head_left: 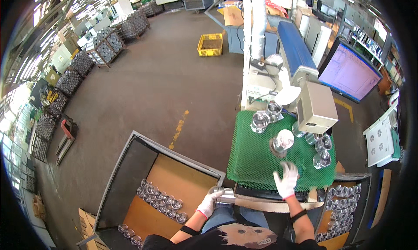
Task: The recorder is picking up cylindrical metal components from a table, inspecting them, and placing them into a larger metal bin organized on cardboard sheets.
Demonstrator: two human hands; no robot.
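Observation:
My left hand (207, 205), in a white glove, is closed round a shiny metal cylinder (225, 196) lying on its side at the table's near left corner. My right hand (287, 180), gloved too, is over the near part of the green mesh mat (252, 158) with fingers apart and nothing visible in them. Beyond it, a metal cylinder with a whitish top (284, 139) stands on a round base below the beige machine head (317, 107). More shiny cylinders stand on the mat, a pair at the far left (260, 122) and several at the right (322, 159).
A dark-walled bin (135, 163) at my left holds rows of metal cylinders on cardboard. Another bin (368, 184) at my right holds many more. A monitor (350, 71) stands beyond the machine. A yellow crate (210, 45) and a red pallet jack (66, 139) are on the floor.

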